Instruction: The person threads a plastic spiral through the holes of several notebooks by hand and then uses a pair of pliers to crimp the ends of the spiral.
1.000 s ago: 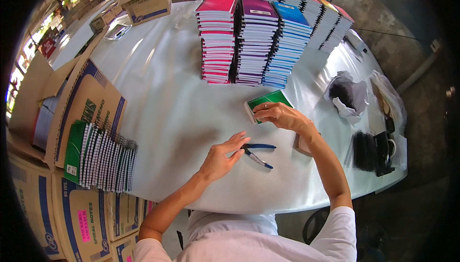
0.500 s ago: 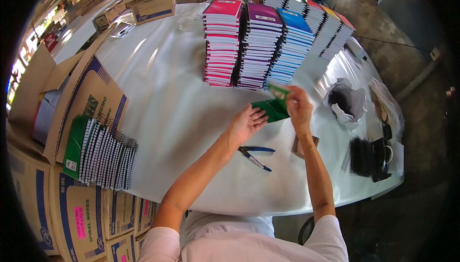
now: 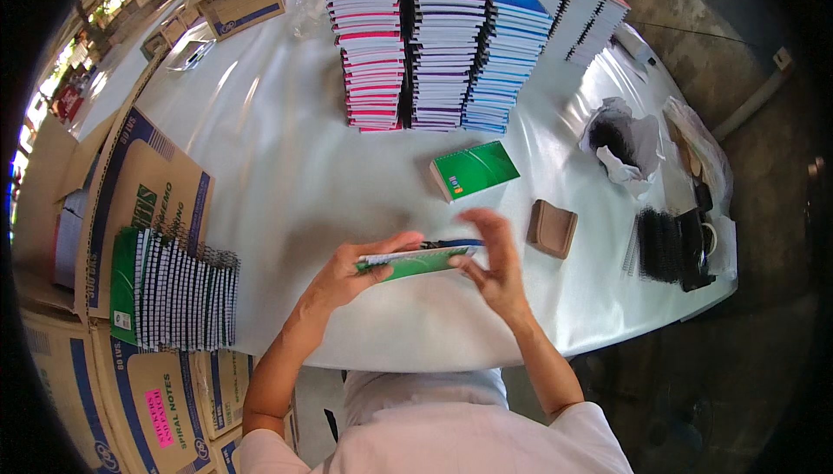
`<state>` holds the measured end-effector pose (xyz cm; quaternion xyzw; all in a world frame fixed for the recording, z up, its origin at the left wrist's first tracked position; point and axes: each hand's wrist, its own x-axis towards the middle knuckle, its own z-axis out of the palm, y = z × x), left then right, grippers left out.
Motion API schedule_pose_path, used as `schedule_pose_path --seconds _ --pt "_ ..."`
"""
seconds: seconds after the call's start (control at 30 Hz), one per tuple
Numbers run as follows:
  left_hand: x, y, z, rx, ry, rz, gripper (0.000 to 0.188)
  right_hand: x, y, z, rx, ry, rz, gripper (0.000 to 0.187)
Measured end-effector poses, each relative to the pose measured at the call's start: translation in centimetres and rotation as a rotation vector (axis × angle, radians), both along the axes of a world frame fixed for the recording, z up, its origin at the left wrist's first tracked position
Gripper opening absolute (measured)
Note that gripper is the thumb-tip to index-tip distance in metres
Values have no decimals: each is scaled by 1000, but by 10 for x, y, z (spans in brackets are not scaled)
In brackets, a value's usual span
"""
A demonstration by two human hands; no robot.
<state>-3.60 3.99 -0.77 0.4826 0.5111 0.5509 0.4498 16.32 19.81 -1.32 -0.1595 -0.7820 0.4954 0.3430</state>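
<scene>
My left hand (image 3: 334, 279) is closed around the left end of a thin green spiral notebook (image 3: 421, 266), its pages edge-on above the table's near side. At the right end is my right hand (image 3: 496, 270), thumb touching or very close to the notebook and raised fingers apart, somewhat blurred. Blue-handled pliers (image 3: 460, 243) show just behind the notebook, mostly hidden by it. Beyond my hands a green-covered pad or small stack of pads (image 3: 475, 170) lies on the table. A small brown block (image 3: 552, 228) sits right of my right hand.
Tall notebook stacks with pink (image 3: 373, 58), purple (image 3: 447, 58) and blue (image 3: 503, 58) covers stand at the back. Left, green spiral notebooks (image 3: 182, 292) lean by an open carton (image 3: 165, 188). Right are a paper-wrapped bundle (image 3: 625, 149) and black spiral coils (image 3: 657, 248).
Both hands have come nearer to my body and now have a green notebook between them. The green pad beyond is uncovered. The pliers are now mostly hidden. The whole view has shifted.
</scene>
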Motion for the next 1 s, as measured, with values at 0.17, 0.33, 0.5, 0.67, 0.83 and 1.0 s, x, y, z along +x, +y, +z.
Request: schedule_pose_path --seconds 0.17,0.33,0.5,0.67,0.83,1.0 --pt "20 -23 -48 149 -202 232 85 -17 -53 -36 -436 21 209 37" --pt "29 -24 -7 157 389 540 94 -20 -52 -55 -360 -52 145 34" --pt "59 5 25 77 1369 392 86 -13 -49 -50 -363 -162 219 40" --pt "58 8 4 -75 1433 236 71 43 39 -3 342 -86 -202 38" --pt "60 12 28 -182 1242 19 68 182 227 -35 670 -781 -1343 27" --pt "58 13 18 -174 1137 120 62 221 266 -54 701 -1094 -1265 20"
